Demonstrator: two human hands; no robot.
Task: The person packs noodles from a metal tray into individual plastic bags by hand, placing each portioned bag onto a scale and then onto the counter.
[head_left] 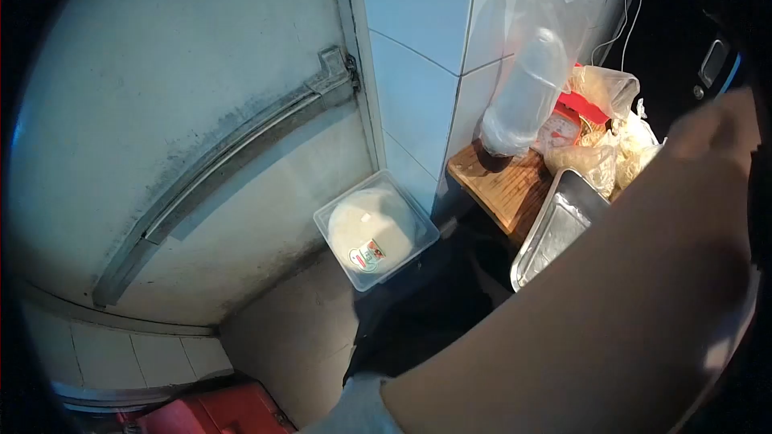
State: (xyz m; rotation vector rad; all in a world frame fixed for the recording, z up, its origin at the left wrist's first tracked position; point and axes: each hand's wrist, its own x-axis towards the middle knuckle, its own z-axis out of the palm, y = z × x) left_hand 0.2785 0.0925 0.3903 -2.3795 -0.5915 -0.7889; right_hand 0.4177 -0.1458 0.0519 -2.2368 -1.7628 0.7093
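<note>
A bare forearm (563, 313), large and close to the camera, slants from the bottom middle to the upper right. Beside its lower end is pale grey cloth (358, 410), perhaps a sleeve. Which arm this is I cannot tell, and no fingers of either hand can be made out. Nearest to the arm lies a shiny metal tray (555, 233), partly hidden behind it, on a wooden tabletop (503, 185). Left of the table, low by the wall, stands a clear plastic box (386, 277) with a round whitish mass (378, 221) and a small printed label inside.
A tall clear plastic bag (531, 80) stands at the table's back corner, beside a red dial scale (560, 128) and several bags (595, 161) of pale food. A grey door (185, 56) with a long bar fills the left. Something red (209, 414) is at the bottom left.
</note>
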